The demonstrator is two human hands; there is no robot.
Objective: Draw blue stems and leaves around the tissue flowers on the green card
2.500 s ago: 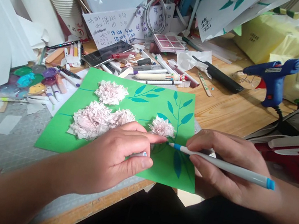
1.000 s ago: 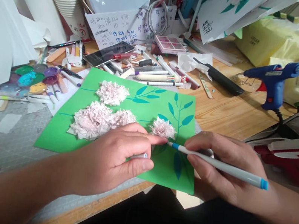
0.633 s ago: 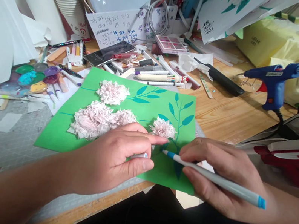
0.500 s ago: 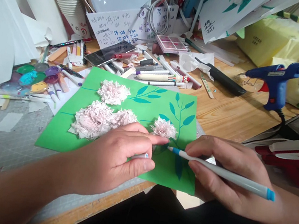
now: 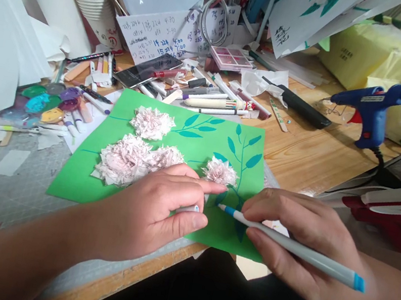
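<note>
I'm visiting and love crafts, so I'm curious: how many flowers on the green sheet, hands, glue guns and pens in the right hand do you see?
Flowers on the green sheet: 4, one partly behind the left hand
Hands, left and right hand: 2
Glue gun: 1
Pen in the right hand: 1
Total: 8

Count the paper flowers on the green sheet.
4: one flower near the far edge, a large flower at left, a smaller flower beside it, partly behind the left hand, and a fourth flower farther right. That hand may hide more.
</note>
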